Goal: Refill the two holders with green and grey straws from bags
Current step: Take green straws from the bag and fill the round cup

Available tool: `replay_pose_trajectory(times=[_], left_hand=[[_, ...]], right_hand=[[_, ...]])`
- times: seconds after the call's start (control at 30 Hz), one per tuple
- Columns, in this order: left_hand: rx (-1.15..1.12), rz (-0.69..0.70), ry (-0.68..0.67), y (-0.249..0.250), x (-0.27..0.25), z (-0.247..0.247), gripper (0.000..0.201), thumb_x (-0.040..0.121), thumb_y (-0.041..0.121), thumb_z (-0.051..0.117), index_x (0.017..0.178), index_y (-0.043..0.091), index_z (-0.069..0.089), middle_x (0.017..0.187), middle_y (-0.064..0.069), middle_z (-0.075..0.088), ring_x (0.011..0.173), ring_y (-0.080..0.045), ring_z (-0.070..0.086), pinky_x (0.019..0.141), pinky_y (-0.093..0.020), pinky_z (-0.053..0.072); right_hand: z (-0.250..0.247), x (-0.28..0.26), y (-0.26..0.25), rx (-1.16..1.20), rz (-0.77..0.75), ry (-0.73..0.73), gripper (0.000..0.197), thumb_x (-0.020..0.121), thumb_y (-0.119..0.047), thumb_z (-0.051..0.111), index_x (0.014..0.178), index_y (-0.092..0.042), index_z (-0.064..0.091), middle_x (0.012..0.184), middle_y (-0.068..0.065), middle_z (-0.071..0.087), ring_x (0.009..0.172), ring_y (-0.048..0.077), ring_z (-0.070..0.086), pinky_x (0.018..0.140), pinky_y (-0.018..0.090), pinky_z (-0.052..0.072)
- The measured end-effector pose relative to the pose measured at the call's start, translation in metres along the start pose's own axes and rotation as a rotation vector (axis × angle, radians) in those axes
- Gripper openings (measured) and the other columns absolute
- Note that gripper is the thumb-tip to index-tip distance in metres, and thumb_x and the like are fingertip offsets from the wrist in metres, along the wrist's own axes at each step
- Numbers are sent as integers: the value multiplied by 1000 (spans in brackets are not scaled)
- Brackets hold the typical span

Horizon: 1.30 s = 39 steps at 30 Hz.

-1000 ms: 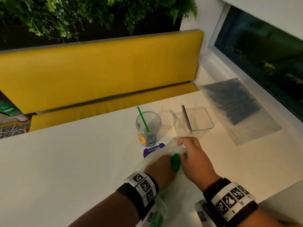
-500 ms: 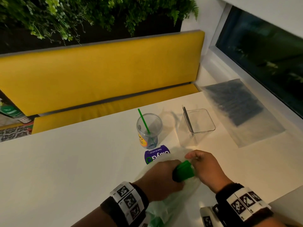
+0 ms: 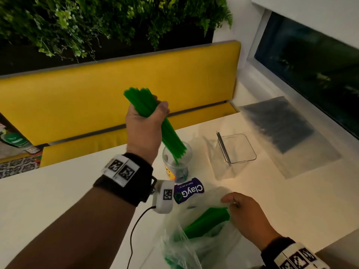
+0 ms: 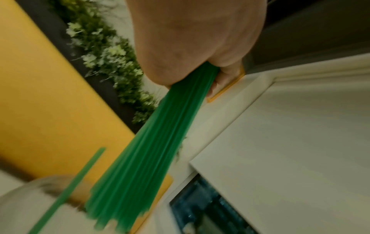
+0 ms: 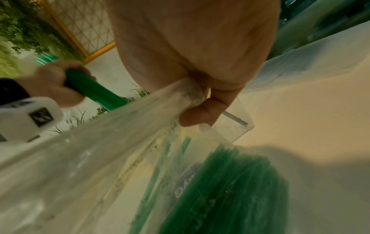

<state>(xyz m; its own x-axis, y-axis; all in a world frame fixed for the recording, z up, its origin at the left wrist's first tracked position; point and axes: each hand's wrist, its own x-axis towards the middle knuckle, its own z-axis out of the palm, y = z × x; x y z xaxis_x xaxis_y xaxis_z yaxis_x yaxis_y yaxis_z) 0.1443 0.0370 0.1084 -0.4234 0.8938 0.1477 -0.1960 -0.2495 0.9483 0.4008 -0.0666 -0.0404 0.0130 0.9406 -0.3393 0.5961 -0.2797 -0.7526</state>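
Left hand (image 3: pixel 144 125) grips a bundle of green straws (image 3: pixel 155 121), tilted, lower ends inside the round clear holder (image 3: pixel 175 162) on the white table (image 3: pixel 58 191). Right hand (image 3: pixel 246 216) pinches the clear plastic bag (image 3: pixel 194 239) of more green straws nearby.

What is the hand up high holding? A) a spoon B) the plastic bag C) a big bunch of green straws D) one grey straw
C: the left hand grips a bunch of green straws, their lower ends at the round clear cup; the right hand holds the bag.
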Motion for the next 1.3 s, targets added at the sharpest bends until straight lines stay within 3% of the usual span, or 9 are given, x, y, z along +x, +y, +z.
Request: replay_pose_trajectory(times=[0.23, 0.53, 0.67, 0.77, 0.83, 0.9, 1.0, 1.17, 1.3], left_hand=[[410, -195, -28, -89, 5, -10, 20, 84, 23, 79, 92, 13, 63, 81, -7, 65, 70, -17, 60, 66, -37, 52], [695, -266, -188, -112, 3, -38, 104, 79, 20, 83, 153, 39, 13, 151, -4, 34, 133, -22, 43, 95, -41, 55], [784, -298, -266, -104, 2, -37, 104, 81, 20, 81, 154, 38, 9, 156, -9, 30, 142, -29, 37, 105, -47, 48], [757, -66, -109, -71, -14, -36, 96, 83, 25, 79, 155, 31, 15, 154, -5, 30, 139, -17, 37, 105, -32, 42], [720, 234, -151, -42, -52, -34, 57, 86, 25, 73, 136, 24, 45, 127, 4, 52, 113, -1, 52, 90, -14, 43], [744, 361, -498, -29, -107, -27, 12, 88, 25, 60, 101, 24, 60, 92, 15, 60, 83, 4, 55, 74, -13, 45], [968, 119, -929, -65, -173, -18, 28, 94, 34, 41, 104, 24, 65, 96, 5, 67, 87, -12, 58, 81, -30, 49], [1072, -182, -811, -133, -185, -15, 41, 91, 35, 52, 131, 23, 52, 134, 2, 54, 124, -19, 51, 106, -31, 41], [1183, -79, -642, -131, -183, -15, 43, 78, 52, 64, 110, 25, 52, 117, 7, 49, 108, -16, 47, 91, -28, 44]], right_hand=[[0, 1, 5, 45, 42, 12, 45, 87, 8, 48, 80, -28, 72, 89, -13, 67, 80, 3, 61, 62, 13, 42], [1, 0, 2, 20, 24, 10, 44, 87, 7, 46, 86, -28, 72, 89, -17, 64, 75, 2, 60, 55, 7, 41], [6, -1, -4, 7, -17, 16, 51, 83, 9, 48, 82, -39, 67, 96, -12, 62, 82, 5, 60, 67, 13, 46], [3, -3, -7, -19, -86, -3, 54, 81, 8, 53, 86, -45, 60, 101, -13, 60, 92, 7, 59, 81, 17, 45], [2, -3, -8, -28, -86, -35, 50, 81, 7, 54, 92, -41, 60, 105, -14, 60, 99, 7, 58, 88, 20, 45], [2, -3, -9, -52, -78, -72, 48, 81, 5, 54, 104, -36, 62, 113, -14, 61, 106, 7, 57, 93, 19, 42], [4, -4, -14, -46, -142, -83, 51, 75, 7, 63, 110, -30, 63, 113, -16, 63, 106, -1, 59, 87, 2, 36], [3, -13, -26, 44, -131, -218, 64, 73, 17, 53, 113, -34, 60, 111, -20, 62, 93, -13, 59, 69, 8, 45], [-2, -20, -24, 110, -142, -184, 66, 74, 20, 51, 112, -33, 59, 113, -18, 61, 90, -8, 60, 66, 9, 45]])
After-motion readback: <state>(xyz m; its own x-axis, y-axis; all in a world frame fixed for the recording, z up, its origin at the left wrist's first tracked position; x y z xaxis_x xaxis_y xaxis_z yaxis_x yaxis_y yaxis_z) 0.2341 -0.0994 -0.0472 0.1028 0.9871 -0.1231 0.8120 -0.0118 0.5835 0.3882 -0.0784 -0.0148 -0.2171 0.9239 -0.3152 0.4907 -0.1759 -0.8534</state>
